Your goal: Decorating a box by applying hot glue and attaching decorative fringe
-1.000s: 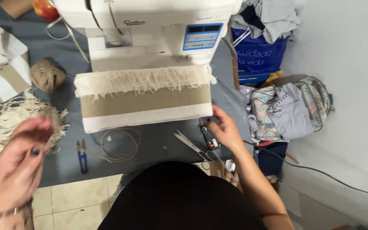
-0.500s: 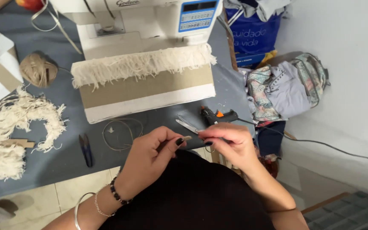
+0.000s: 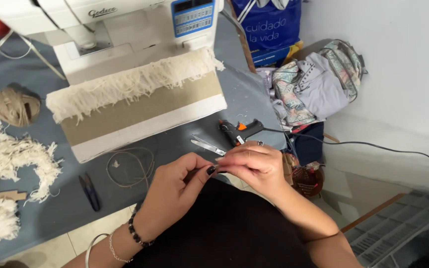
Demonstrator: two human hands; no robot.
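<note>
Pinched between left hand [image 3: 175, 191] and right hand [image 3: 254, 166]: a thin dark piece [image 3: 205, 171], too small to identify. Just beyond lay scissors [image 3: 208, 146] and glue gun [image 3: 238, 131] on the bench [image 3: 254, 94]. Could slip, being so slender.

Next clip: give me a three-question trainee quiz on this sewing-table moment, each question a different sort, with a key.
1. True or false: the scissors lie on the table, in neither hand.
2. Which lies nearest the right hand? A glue gun B twine ball C thread snips
3. Fill in: the left hand and right hand meet at their ____.

Key: 1 true. 2 A. 3 fingertips.
</note>
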